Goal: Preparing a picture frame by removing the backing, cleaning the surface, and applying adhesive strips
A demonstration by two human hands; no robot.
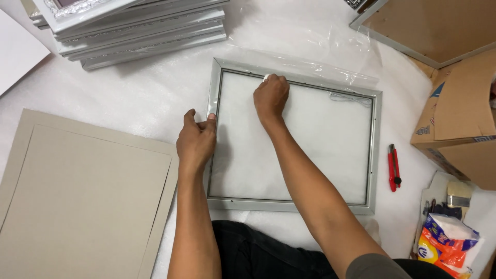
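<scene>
The silver frame [293, 142] lies flat on the white-covered table [155, 98] straight ahead of me, long axis left to right. My right hand [270, 97] pinches a small white pad [266, 77] against its top inner edge, while my left hand [196, 140] rests loosely curled on the left rail. I count one frame here, one red cutter [394, 167] to its right, and a stack of frames [139, 26] at upper left.

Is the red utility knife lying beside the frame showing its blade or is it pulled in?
Cannot tell: the red utility knife lies flat right of the silver frame, too small to show its blade.
</scene>
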